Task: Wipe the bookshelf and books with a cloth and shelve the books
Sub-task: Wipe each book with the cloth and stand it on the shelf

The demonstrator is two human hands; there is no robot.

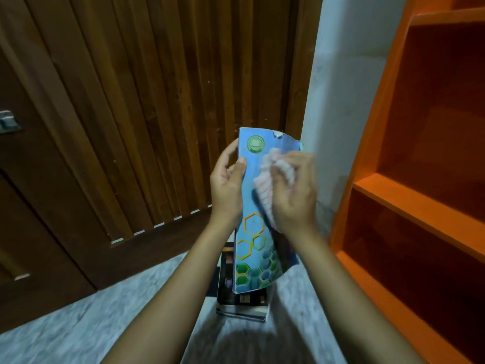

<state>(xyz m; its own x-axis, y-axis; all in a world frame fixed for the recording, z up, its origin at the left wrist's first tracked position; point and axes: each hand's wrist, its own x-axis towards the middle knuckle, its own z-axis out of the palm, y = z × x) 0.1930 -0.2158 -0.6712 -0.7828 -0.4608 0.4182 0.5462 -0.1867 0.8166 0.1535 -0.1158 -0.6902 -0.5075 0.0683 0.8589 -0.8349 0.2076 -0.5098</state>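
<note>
Left hand (227, 186) pinches the book (258, 211) by its spine at nine o'clock, steadying it upright so the right hand (294, 195), fingers curled on the cloth (265, 185), can rub the cover.

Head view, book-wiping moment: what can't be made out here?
- Blue book: its title is under the cloth and right hand; the green emblem's text is too small.
- Cloth: motion-blurred, so its pattern is unclear.
- Stacked books on the floor: mostly behind the blue book, count and covers unreadable.
- Orange bookshelf: cut by the right edge; its full extent is unseen.
- Left hand: fingers hidden behind the book.
</note>
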